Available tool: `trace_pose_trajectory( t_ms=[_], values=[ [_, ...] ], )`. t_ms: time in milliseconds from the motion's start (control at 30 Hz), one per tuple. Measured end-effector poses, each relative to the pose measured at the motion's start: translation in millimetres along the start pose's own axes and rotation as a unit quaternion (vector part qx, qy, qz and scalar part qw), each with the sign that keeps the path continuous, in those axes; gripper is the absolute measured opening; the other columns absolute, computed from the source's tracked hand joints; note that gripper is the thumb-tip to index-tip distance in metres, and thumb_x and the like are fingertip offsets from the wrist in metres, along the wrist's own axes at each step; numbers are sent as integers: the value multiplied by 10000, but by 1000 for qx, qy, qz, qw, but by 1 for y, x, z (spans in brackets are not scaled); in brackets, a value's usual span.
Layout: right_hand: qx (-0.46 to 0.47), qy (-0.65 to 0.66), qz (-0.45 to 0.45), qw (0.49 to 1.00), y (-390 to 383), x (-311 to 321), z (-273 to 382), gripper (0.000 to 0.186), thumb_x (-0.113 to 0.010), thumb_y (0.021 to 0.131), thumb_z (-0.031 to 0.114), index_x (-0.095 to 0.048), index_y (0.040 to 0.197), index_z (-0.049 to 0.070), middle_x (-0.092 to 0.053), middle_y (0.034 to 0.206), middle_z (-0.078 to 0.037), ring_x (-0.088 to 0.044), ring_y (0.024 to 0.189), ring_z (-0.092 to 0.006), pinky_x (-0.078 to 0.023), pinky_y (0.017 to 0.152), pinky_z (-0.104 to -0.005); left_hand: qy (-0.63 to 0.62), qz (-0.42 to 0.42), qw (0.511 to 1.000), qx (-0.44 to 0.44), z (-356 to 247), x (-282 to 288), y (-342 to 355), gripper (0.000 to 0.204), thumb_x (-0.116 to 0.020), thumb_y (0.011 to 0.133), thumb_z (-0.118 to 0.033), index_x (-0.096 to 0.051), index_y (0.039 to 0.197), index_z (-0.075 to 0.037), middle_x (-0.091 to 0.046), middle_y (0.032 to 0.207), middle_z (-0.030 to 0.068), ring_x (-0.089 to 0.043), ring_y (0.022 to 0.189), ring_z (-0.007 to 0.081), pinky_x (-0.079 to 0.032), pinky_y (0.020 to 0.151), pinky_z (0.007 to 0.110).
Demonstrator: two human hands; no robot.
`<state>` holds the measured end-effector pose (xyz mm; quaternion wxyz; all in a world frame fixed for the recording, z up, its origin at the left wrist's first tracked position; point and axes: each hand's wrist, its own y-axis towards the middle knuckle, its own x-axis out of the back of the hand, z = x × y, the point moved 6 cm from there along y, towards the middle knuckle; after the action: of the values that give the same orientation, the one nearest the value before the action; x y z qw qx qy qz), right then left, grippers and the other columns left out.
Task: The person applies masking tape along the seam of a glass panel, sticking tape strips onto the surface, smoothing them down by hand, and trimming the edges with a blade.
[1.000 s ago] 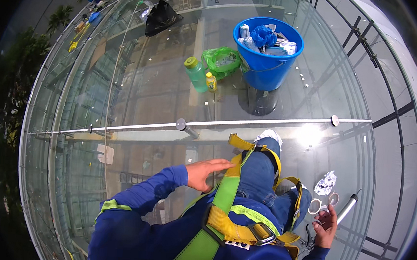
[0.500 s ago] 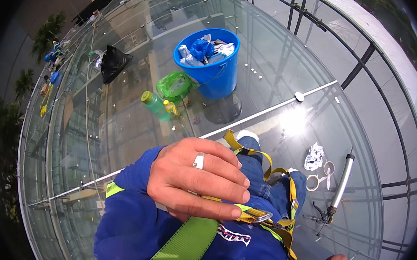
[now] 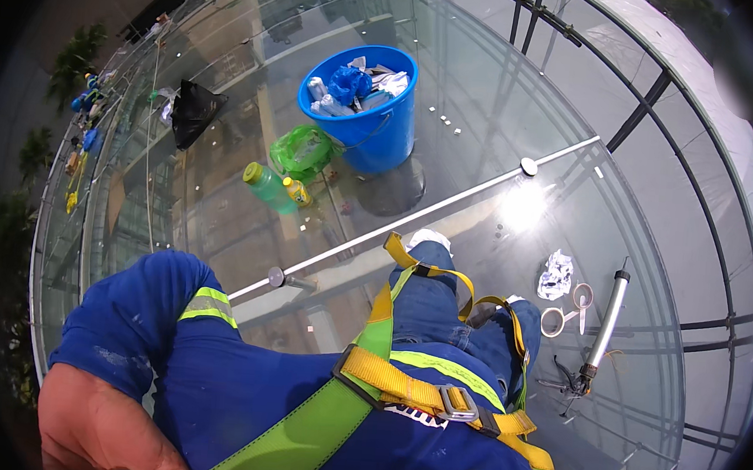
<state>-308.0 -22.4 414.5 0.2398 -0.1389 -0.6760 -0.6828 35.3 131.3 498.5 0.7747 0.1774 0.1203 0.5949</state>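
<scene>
My left hand (image 3: 105, 426) is at the lower left corner, bent back towards my chest beside the green harness strap (image 3: 310, 431). The picture's lower edge cuts off its fingers, so their grip is hidden. A blue sleeve with a reflective band (image 3: 210, 306) covers the raised arm. Across my blue top runs a yellow harness strap (image 3: 397, 380) with a metal buckle (image 3: 459, 404). More yellow webbing loops round my legs in jeans (image 3: 436, 313). My right hand is out of view.
On the glass roof ahead stands a blue bucket (image 3: 365, 142) of rubbish. Beside it are a green bag (image 3: 302, 151), a green bottle (image 3: 268, 188) and a small yellow bottle (image 3: 296, 192). To the right lie a caulking gun (image 3: 606, 325), tape rolls (image 3: 552, 322) and crumpled paper (image 3: 556, 275).
My left hand has moved from the chest buckle down to the lower left, uncovering the straps. My right hand has left the lower right of the view.
</scene>
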Motion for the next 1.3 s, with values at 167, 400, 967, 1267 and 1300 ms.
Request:
trace_pose_trajectory(
  t_ms=[167,400,967,1267,1300],
  values=[
    [-6,16,50,999,0,23,34,168,-673,904,90,-737,1038,169,-707,934,-16,-687,806,-157,-457,725,-321,-677,12,696,239,9,-77,-23,300,-599,952,-325,-732,1101,-101,-703,1165,35,-680,927,235,-578,836,393],
    [-131,173,103,971,-32,92,120,206,-703,926,123,-761,1095,224,-752,999,5,-723,903,-137,-500,830,-314,-820,207,503,177,-1,-95,-15,179,-650,909,-333,-732,920,-174,-709,1031,4,-685,838,219,-591,798,434],
    [-809,-55,-243,532,-509,-42,-185,465,-820,787,93,-688,1228,23,-686,1012,-59,-644,863,-133,-537,743,-294,-680,371,209,598,-388,-321,-258,511,-775,871,-108,-619,1341,15,-693,1251,160,-660,1144,244,-520,975,367],
    [-899,-241,-148,335,-647,-134,-320,555,-879,712,229,-645,1193,81,-743,913,-82,-716,964,-279,-542,918,-405,-672,421,126,597,-455,-405,-282,475,-753,879,-69,-621,1322,40,-702,1232,169,-677,1144,247,-552,957,358],
    [-908,-250,-142,307,-651,-143,-329,576,-886,710,239,-631,1206,92,-744,919,-85,-715,973,-283,-540,924,-411,-666,430,129,596,-456,-420,-287,467,-747,885,-80,-623,1318,42,-705,1223,169,-681,1141,247,-559,946,359]
  ],
)
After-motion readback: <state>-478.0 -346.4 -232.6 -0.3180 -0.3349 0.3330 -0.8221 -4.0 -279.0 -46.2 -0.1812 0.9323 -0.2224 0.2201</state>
